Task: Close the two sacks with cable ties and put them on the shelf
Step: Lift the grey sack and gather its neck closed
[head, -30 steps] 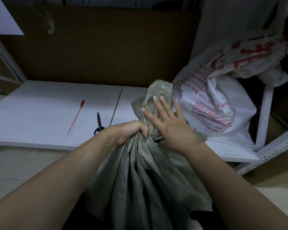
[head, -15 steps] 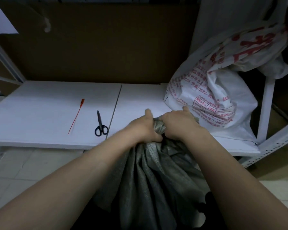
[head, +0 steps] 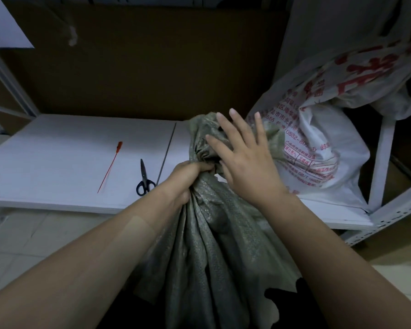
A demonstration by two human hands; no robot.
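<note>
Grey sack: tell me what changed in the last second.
Half a second ago both hands clenched the neck. Now the right hand has let go and lies open against the grey sack top, which stands up again. The left hand kept its grip on the neck; tie, scissors and white sack stayed put.

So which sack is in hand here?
The grey-green sack: the left hand grips its bunched neck, the right hand lies open on it. The white printed sack sits on the shelf.

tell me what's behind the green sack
Behind the green sack sits the white printed sack on the shelf; the green sack's neck and the right hand cover its lower left edge.
</note>
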